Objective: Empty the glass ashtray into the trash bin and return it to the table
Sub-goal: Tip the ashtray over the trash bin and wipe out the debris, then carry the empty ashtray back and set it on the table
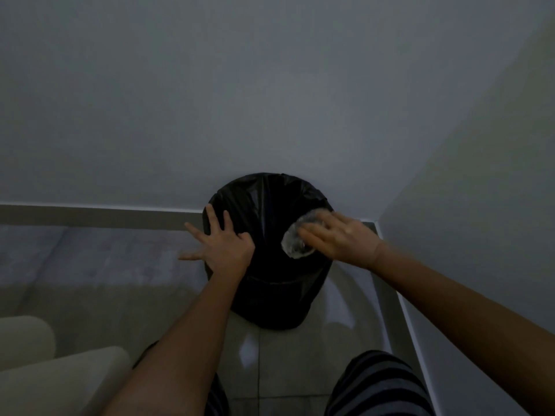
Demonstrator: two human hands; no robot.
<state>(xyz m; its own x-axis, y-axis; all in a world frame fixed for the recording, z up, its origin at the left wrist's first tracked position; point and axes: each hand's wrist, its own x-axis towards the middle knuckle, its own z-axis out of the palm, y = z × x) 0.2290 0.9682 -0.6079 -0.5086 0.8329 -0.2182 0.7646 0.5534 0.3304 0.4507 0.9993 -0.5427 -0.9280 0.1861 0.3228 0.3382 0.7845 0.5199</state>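
Gripping the glass ashtray [295,240] from above, the right hand [339,240] has its fingers wrapped over the rim, with the ashtray tipped on edge over the right side of the trash bin's [270,301] mouth. The left hand [223,246] lies flat on the bin's left rim, fingers spread wide and holding nothing; some of its fingers reach over the edge onto the black liner [264,205].

From the head view the room is dim. The bin stands on a pale, glossy tiled floor [282,361], pushed into a corner where two plain light walls [270,85] meet. A darker skirting strip [90,216] runs along the foot of the back wall and continues along the right wall. To the left the floor looks greyer and duller, though blur makes its material hard to tell. At the lower left sits the rounded arm of a cream-coloured sofa [60,373].

The bin is round and lined with a black plastic bag folded over its rim. Its inside is too dark to show any contents, and whether anything lies in the ashtray cannot be told. Striped trouser legs [378,385] show at the bottom edge, either side of the floor tiles.
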